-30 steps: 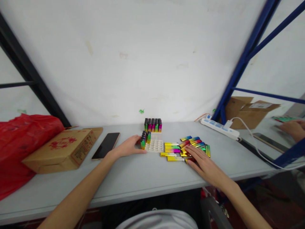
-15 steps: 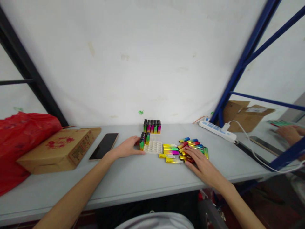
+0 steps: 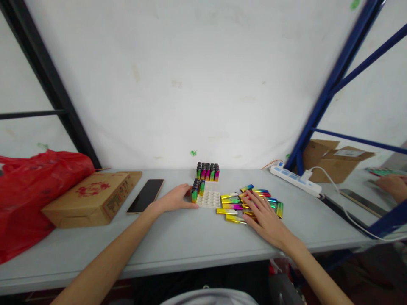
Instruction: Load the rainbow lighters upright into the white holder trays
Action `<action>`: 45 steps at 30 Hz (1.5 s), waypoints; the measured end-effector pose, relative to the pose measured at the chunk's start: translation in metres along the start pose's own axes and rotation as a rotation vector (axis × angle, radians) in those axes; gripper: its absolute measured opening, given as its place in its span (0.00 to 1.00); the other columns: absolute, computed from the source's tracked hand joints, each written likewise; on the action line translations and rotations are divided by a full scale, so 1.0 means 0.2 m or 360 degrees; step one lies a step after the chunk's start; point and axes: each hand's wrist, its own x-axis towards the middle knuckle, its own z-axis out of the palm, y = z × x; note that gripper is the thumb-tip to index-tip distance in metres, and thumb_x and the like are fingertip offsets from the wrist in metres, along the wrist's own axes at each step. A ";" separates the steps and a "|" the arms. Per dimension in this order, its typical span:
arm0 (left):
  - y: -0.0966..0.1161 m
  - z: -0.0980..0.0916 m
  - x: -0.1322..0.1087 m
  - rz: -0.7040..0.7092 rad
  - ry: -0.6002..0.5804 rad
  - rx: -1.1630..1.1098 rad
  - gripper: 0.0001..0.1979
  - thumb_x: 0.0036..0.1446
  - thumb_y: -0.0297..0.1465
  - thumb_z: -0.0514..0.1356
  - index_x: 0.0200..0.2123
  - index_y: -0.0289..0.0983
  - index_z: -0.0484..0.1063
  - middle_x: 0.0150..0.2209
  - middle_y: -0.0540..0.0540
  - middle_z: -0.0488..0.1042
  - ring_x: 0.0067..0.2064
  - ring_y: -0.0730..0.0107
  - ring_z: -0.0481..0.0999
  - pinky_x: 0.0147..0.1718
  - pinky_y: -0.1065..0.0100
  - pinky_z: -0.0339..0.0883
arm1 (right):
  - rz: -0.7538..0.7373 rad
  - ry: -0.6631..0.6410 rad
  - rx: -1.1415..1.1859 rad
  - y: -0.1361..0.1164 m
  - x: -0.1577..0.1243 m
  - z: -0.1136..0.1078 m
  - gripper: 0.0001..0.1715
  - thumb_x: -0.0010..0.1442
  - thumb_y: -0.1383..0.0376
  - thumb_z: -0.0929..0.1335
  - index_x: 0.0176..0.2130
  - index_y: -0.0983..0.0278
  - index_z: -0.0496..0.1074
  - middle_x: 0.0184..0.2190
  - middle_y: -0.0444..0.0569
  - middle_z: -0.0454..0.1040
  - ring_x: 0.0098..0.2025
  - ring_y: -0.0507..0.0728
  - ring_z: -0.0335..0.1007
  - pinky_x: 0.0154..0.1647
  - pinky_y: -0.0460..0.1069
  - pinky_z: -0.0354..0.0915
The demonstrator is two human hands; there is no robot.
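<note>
Several shiny lighters stand upright in the left part of a white tray point(image 3: 210, 199) with round holes. My left hand point(image 3: 178, 197) is at the tray's left edge, thumb and fingers apart around the standing lighters point(image 3: 194, 194), and seems to steady the tray. My right hand point(image 3: 262, 216) lies with fingers spread on a loose pile of coloured lighters point(image 3: 233, 206) right of the tray. Behind the tray a block of upright lighters point(image 3: 207, 171) with black tops stands near the wall.
A black phone point(image 3: 146, 195), a cardboard box point(image 3: 92, 197) and a red bag point(image 3: 41, 190) are at the left. A power strip point(image 3: 295, 180) lies at the right. Beyond the blue frame point(image 3: 321, 101), another person's hand point(image 3: 392, 185) shows beside an open carton point(image 3: 337, 161).
The whole view has shifted slightly. My right hand has spread its fingers over the pile, and some loose lighters have moved a little. My left hand stays at the tray.
</note>
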 end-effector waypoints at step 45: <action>0.07 0.06 0.03 0.0023 0.0052 -0.0006 0.33 0.43 0.58 0.68 0.42 0.36 0.74 0.41 0.40 0.77 0.40 0.52 0.76 0.40 0.59 0.69 | 0.0014 -0.0037 0.0177 0.15 0.45 0.03 0.30 0.73 0.52 0.56 0.65 0.61 0.68 0.66 0.56 0.67 0.66 0.64 0.63 0.69 0.62 0.56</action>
